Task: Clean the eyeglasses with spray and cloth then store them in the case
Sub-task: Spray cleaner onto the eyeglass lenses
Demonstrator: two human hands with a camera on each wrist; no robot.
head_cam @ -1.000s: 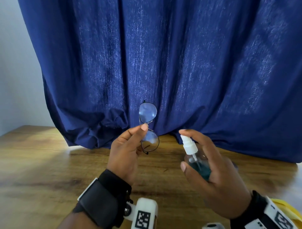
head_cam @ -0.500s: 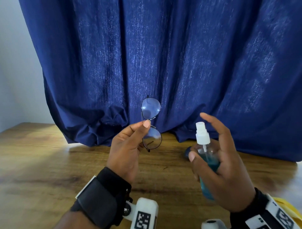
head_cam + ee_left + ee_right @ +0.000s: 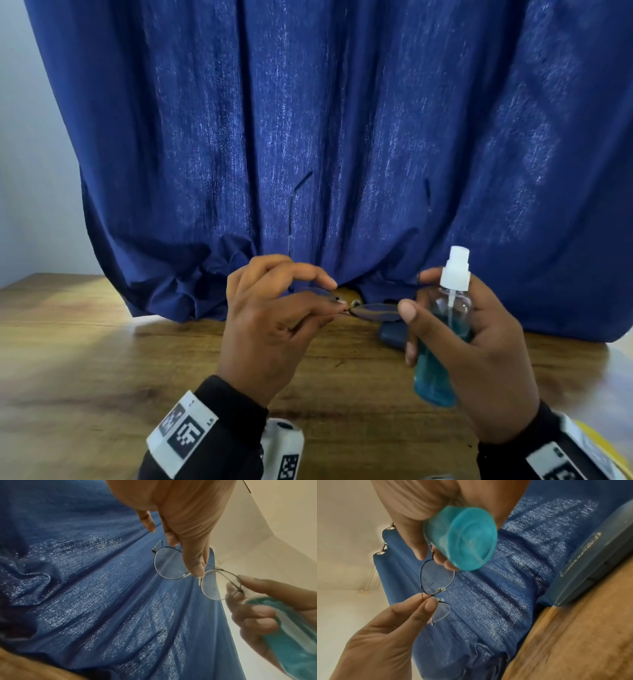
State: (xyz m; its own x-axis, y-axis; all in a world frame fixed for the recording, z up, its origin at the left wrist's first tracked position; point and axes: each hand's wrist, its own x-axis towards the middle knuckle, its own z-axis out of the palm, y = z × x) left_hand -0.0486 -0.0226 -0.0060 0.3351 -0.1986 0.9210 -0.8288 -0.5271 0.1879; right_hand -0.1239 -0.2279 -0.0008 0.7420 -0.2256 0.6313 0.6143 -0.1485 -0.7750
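**Glasses held flat between both hands above the table**

The left hand (image 3: 274, 329) pinches the eyeglasses (image 3: 373, 310) at the bridge between thumb and fingertips, its other fingers curled loosely above the frame. The glasses lie nearly level in the air, lenses edge-on from the head view, with the temple arms pointing up in front of the blue curtain (image 3: 342, 137).

The right hand (image 3: 479, 356) is wrapped around the spray bottle (image 3: 442, 342), which stands upright with its white nozzle on top and blue liquid inside; the thumb and a fingertip of the same hand also touch the outer rim of the nearer lens.

A dark blue case (image 3: 392, 334) lies on the wooden table (image 3: 102, 359) near its far edge, by the curtain's hem, just behind the right hand.
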